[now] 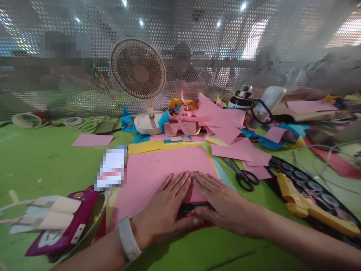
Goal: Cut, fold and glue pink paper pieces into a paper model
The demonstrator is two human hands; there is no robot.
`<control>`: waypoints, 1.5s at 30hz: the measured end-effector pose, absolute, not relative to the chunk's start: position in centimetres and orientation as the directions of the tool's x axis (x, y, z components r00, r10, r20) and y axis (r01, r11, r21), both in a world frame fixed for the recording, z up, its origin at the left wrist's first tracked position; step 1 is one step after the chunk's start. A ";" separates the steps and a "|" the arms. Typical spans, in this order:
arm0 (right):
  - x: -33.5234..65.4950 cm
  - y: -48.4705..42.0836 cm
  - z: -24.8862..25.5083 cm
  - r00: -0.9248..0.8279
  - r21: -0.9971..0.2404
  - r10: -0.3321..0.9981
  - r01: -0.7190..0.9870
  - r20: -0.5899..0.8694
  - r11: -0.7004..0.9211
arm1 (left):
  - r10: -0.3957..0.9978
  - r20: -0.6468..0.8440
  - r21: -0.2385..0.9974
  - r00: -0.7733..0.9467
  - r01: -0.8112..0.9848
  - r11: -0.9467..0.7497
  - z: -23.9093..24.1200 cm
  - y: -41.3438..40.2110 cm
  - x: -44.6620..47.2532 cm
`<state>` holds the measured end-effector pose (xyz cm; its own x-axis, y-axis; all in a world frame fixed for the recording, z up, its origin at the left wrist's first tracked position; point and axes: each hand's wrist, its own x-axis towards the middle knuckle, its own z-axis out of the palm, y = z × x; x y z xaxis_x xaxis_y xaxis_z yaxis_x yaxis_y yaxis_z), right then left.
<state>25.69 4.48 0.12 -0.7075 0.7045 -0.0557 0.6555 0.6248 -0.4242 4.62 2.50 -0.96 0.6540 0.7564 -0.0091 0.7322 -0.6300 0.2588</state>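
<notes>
Left hand (163,210) and right hand (222,205) flat on pink paper (158,165)

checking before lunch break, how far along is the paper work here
Cutting looks partly done: a heap of cut pink and blue paper scraps lies behind. In hand: the left hand and right hand press flat on the large pink paper sheet, fingertips meeting. Seemingly left: the black-handled metal scissors and yellow plastic glue gun lie untouched to the right.
</notes>
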 end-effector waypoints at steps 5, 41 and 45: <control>25.8 4.5 0.3 -0.715 -0.431 0.697 0.646 -0.053 0.629 | 0.759 0.009 0.252 0.651 0.733 -0.631 -1.1 2.5 4.6; 29.5 4.0 -0.6 -0.703 -0.357 0.708 0.680 -0.070 0.640 | 0.797 -0.086 0.210 0.598 0.793 -0.572 0.5 0.9 2.2; 30.4 3.7 -0.6 -0.687 -0.327 0.720 0.707 -0.102 0.628 | 0.803 -0.073 0.179 0.591 0.800 -0.573 0.3 0.3 1.3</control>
